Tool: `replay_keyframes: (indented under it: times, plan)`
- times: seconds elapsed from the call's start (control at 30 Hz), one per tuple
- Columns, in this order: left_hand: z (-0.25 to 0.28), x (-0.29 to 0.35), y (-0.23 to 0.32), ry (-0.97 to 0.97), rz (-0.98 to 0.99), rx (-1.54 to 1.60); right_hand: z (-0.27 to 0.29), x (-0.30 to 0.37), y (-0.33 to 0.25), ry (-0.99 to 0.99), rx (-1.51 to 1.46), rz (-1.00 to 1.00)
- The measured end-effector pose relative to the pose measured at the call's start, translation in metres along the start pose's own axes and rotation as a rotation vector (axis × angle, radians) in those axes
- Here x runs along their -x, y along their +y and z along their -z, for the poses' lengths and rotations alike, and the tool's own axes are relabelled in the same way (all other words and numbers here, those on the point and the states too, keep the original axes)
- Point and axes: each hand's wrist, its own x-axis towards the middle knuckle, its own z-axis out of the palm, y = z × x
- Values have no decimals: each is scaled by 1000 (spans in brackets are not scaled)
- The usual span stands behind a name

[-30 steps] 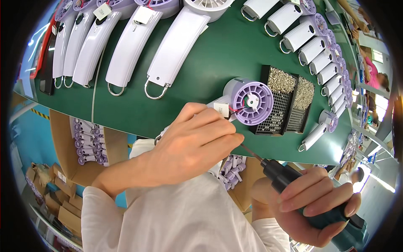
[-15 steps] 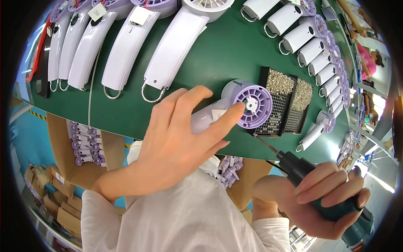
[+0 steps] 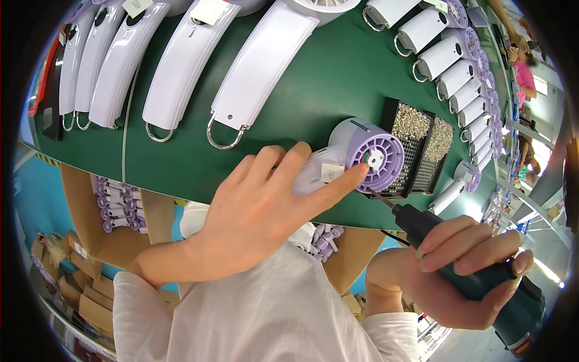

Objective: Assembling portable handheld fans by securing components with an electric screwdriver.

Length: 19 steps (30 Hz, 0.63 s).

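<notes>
A small handheld fan [image 3: 373,158] rests on the green table with its round lavender head facing me and a white motor hub showing inside. My left hand [image 3: 262,199] lies over its pale handle, steadying it. The index finger reaches onto the head beside the hub, and the thumb is hidden. A small white label [image 3: 332,172] is on the handle near the head. My right hand [image 3: 464,265] grips a dark electric screwdriver [image 3: 422,226]. Its thin bit points up and left, the tip close to the lower rim of the head; I cannot tell whether they touch.
Two black screw trays [image 3: 417,151] with loose screws stand just behind the fan. White-and-lavender fans [image 3: 265,66] with metal loops line the far left, and more [image 3: 440,57] curve down the right. Cardboard boxes [image 3: 90,223] holding lavender parts stand below the table edge. Other people [image 3: 523,81] are at far right.
The fan and my left hand have shifted slightly right and down in view. The screwdriver's bit has come up closer to the fan head's lower rim.
</notes>
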Motion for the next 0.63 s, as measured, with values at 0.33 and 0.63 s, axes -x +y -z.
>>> replay_keyframes:
  times: [0.33,0.63]
  plan:
    - [15,-3,6,-149,24,77,7,7,15,-302,108,49]
    - [14,-4,8,-123,-10,30,9,7,15,-371,124,8]
